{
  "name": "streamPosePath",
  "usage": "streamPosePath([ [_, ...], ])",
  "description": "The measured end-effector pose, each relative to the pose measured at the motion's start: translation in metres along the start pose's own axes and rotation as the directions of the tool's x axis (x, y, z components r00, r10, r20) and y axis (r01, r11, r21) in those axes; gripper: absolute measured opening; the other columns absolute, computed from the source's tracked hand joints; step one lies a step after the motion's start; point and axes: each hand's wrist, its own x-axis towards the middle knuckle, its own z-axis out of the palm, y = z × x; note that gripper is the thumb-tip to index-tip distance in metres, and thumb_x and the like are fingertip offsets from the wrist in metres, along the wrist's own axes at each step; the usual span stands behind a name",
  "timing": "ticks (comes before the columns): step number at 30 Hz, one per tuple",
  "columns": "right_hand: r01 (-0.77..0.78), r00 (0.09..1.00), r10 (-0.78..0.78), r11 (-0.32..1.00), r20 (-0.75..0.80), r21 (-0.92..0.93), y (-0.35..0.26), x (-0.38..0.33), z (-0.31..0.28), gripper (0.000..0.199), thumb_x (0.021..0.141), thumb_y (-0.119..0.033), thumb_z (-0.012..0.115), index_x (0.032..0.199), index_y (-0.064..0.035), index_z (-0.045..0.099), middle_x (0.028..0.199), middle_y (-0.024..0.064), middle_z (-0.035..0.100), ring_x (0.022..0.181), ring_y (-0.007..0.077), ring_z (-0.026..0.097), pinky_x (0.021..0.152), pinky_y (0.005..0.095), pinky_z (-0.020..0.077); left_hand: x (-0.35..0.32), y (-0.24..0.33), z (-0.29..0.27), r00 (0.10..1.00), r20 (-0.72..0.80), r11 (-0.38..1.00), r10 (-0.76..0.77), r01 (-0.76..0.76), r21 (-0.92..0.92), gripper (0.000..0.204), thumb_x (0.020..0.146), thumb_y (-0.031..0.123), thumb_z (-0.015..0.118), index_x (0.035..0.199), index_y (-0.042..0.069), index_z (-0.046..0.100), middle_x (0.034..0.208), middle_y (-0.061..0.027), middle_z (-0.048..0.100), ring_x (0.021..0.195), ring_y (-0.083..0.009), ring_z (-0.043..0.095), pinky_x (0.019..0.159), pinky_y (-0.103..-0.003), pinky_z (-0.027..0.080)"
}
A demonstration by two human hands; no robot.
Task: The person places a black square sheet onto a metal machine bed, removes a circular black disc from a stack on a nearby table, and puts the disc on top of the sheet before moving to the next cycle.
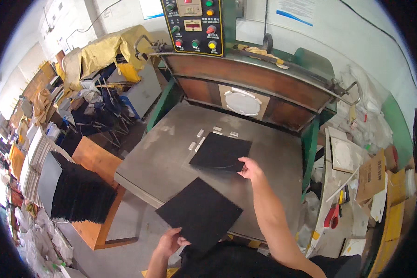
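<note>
At the near edge of the press bed, my left hand (172, 242) pinches the lower corner of a black square sheet (200, 211), which is held out flat in front of me. My right hand (249, 168) grips the near right corner of a second black sheet (220, 150) lying on the grey metal press bed (167, 139). Several small white blocks (200, 133) sit along that sheet's left and far edges. Behind it, a round white plate on a square board (243, 102) is fixed to the raised, brown-faced upper platen (197, 76).
On the left, a stack of black sheets (81, 192) rests on an orange wooden stand (97, 157). A control panel (194, 25) with coloured buttons rises above the press. At right, a bench (338, 194) bears red-handled scissors (331, 217) and a cardboard box (371, 180).
</note>
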Motion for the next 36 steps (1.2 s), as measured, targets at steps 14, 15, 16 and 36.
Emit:
streamPosePath([
  [14, 0.678, 0.714, -0.694, 0.718, -0.09, -0.155, 0.023, -0.243, -0.204, 0.051, 0.083, -0.009, 0.061, 0.132, 0.0006, 0.051, 0.126, 0.0117, 0.059, 0.113, 0.0257, 0.058, 0.101, 0.0372, 0.0431, 0.311, 0.011, 0.108, 0.997, -0.035, 0.996, 0.064, -0.062, 0.067, 0.034, 0.095, 0.006, 0.048, 0.122, -0.013, 0.038, 0.131, -0.0293, 0.041, 0.115, -0.0436, 0.054, 0.096, -0.051, 0.053],
  [15, 0.674, 0.713, -0.692, 0.721, -0.113, -0.163, 0.037, -0.258, -0.219, 0.053, 0.081, -0.009, 0.062, 0.132, 0.001, 0.051, 0.125, 0.0127, 0.06, 0.112, 0.0266, 0.058, 0.101, 0.038, 0.0439, 0.307, 0.015, 0.11, 0.996, -0.062, 0.993, 0.065, -0.058, 0.103, 0.038, 0.096, 0.007, 0.048, 0.125, -0.014, 0.037, 0.133, -0.0301, 0.04, 0.116, -0.0446, 0.054, 0.096, -0.049, 0.054],
  [16, 0.613, 0.773, -0.589, 0.789, -0.234, 0.038, 0.051, -0.28, -0.219, 0.055, 0.079, -0.01, 0.064, 0.132, 0.0013, 0.051, 0.124, 0.0136, 0.061, 0.111, 0.0273, 0.059, 0.1, 0.0391, 0.0449, 0.28, 0.017, 0.127, 0.991, -0.087, 0.983, 0.101, -0.086, 0.164, 0.044, 0.098, 0.013, 0.048, 0.129, -0.014, 0.035, 0.13, -0.0291, 0.048, 0.107, -0.0409, 0.06, 0.092, -0.049, 0.055],
  [36, 0.785, 0.542, -0.607, 0.613, -0.581, 0.092, 0.19, -0.392, -0.091, 0.046, 0.089, -0.004, 0.057, 0.134, -0.0002, 0.051, 0.125, 0.0103, 0.061, 0.11, 0.0242, 0.06, 0.1, 0.0372, 0.0444, 0.292, -0.026, 0.225, 0.833, 0.529, -0.053, 0.162, -0.527, 0.848, 0.06, 0.088, 0.035, 0.062, 0.138, 0.004, 0.045, 0.133, -0.0132, 0.055, 0.128, -0.0289, 0.048, 0.107, -0.046, 0.034],
])
